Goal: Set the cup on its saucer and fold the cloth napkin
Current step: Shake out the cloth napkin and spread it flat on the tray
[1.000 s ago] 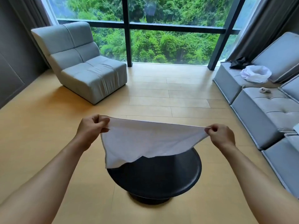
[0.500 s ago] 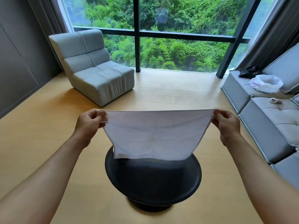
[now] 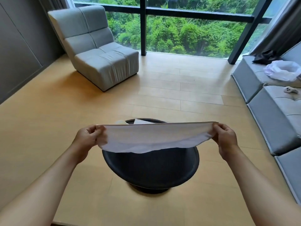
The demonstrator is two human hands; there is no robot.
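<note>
The white cloth napkin [image 3: 151, 138] has come down from chest height to just above the round black side table [image 3: 151, 170], its top edge now drawn taut and level where a second ago it sagged to one side; I take that as the cloth being squared up, ready to lay flat for the first fold. The left hand [image 3: 88, 137] pinches one upper corner, the right hand [image 3: 225, 137] the other, fingers closed on the fabric, the cloth hanging between them. Behind the edge, a pale rounded thing [image 3: 120, 122] shows on the table's far side, perhaps the cup; I cannot tell.
</note>
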